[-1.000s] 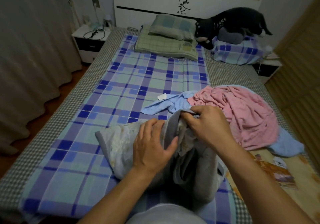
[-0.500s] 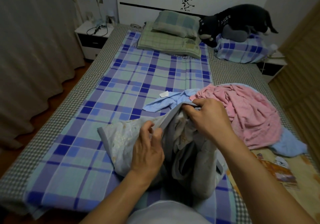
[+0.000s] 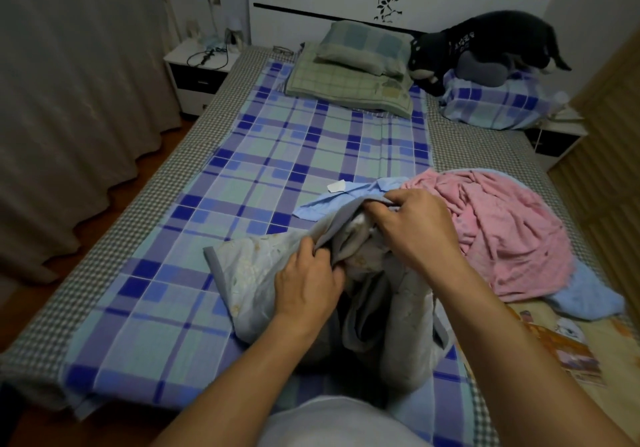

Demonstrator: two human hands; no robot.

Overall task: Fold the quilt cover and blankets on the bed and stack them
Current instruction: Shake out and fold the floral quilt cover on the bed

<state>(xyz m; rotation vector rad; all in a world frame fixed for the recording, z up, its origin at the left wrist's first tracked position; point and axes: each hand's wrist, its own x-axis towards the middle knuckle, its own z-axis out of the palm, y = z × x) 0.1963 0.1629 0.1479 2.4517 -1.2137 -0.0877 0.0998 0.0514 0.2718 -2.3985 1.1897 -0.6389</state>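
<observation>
Both curled tight: left hand [image 3: 308,285] & right hand [image 3: 412,228] each pinch the grey quilt cover [image 3: 249,270] edge.

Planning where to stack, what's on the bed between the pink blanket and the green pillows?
Head view: only plaid sheet lies between pink blanket and green pillows.

We count two hands [image 3: 308,284] [image 3: 412,228], one grey quilt cover [image 3: 249,266], one pink blanket [image 3: 502,225], three pillows [image 3: 363,46], one plush dog [image 3: 485,41] and two nightstands [image 3: 197,76].
</observation>
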